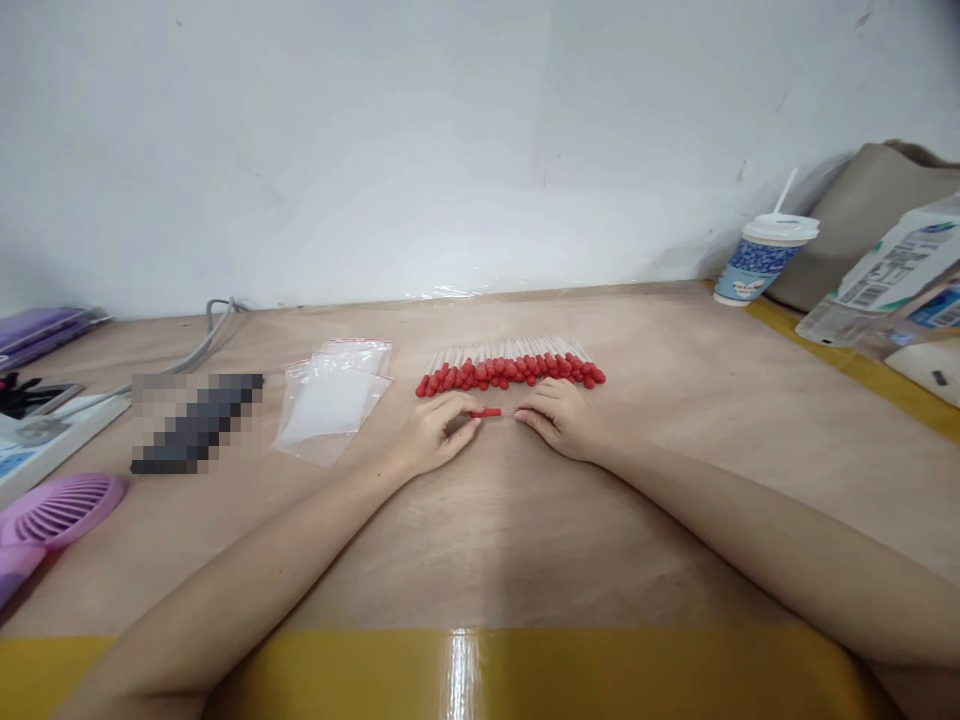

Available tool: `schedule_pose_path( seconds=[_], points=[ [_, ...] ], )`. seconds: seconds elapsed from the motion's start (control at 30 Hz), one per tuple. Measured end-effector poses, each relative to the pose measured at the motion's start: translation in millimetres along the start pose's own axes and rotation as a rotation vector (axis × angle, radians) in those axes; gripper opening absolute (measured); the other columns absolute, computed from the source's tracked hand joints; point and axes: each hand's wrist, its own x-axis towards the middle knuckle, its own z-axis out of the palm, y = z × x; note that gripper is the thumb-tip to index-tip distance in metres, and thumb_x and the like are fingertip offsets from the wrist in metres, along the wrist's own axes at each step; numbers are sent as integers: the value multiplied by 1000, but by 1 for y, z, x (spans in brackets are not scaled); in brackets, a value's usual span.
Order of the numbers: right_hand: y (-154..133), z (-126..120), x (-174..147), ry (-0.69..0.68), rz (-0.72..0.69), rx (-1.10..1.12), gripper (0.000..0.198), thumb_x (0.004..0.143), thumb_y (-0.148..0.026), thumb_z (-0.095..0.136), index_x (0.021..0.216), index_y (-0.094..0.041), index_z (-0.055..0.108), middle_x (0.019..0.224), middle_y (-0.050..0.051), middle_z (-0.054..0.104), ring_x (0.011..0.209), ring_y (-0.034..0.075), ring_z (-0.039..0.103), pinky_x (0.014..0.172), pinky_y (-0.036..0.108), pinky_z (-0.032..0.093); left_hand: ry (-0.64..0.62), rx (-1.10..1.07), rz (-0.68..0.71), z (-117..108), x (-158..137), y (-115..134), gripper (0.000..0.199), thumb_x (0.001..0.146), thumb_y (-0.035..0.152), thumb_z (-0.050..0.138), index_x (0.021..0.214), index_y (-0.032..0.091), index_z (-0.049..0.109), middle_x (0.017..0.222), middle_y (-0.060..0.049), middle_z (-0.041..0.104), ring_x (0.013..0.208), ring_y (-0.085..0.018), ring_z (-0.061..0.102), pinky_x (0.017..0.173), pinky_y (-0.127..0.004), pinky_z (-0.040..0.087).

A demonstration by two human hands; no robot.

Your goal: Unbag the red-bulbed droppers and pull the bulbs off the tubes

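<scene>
Between my two hands lies a dropper (pixel 489 412) with a red bulb and a thin clear tube, held level just above or on the table. My left hand (pixel 439 435) pinches it at the red bulb's end, thumb and fingers closed. At the tube's side my right hand (pixel 559 420) is closed in a pinch too; its fingertips partly hide the tube. Right behind the hands, a row of droppers (pixel 510 370) of the same kind lies with red bulbs toward me and clear tubes pointing at the wall. Left of them are several clear zip bags (pixel 330 395), overlapping.
A dark, pixelated object (pixel 199 425) and a pink fan (pixel 64 510) lie on the left, with a grey cable (pixel 199 350) behind. A paper cup with a straw (pixel 765 255) and a plastic package (pixel 885 275) stand at right. Yellow tape (pixel 375 670) borders the table.
</scene>
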Motion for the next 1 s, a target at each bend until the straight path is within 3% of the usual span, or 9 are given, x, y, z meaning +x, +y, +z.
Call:
schedule_pose_path(
  seconds=[0.17,0.37,0.6,0.77,1.0],
  points=[
    [0,-1,-1,31,-57,30,24,89,-27,44,74,-16,60,70,5,58,70,16,47,66,30,39,-77,50,-48,13,8,3,36,83,29,56,116,16,54,122,-11,55,112,-20,52,96,-36,45],
    [-3,-4,0,61,-91,38,24,89,-29,44,78,-16,61,71,6,59,71,16,48,65,31,42,-115,21,-16,27,13,-1,22,86,26,51,102,15,63,102,-7,66,104,-19,59,92,-34,49],
    [-1,3,3,20,-117,195,22,89,-30,44,91,-16,62,92,7,65,89,17,57,80,33,47,-97,60,15,25,11,0,25,87,26,51,107,15,60,107,-8,65,105,-19,59,91,-35,50],
    [-3,0,0,-9,-71,146,22,90,-25,41,87,-16,60,86,7,66,82,16,60,74,32,49,-80,113,96,27,11,1,28,87,27,51,111,14,58,114,-10,62,112,-19,54,96,-37,48],
    [-7,-4,-1,50,-185,-7,23,90,-22,38,81,-16,58,78,8,66,73,16,61,66,28,49,-64,163,128,25,11,4,20,87,22,49,98,13,62,110,-11,64,109,-19,56,94,-34,49]
  ],
)
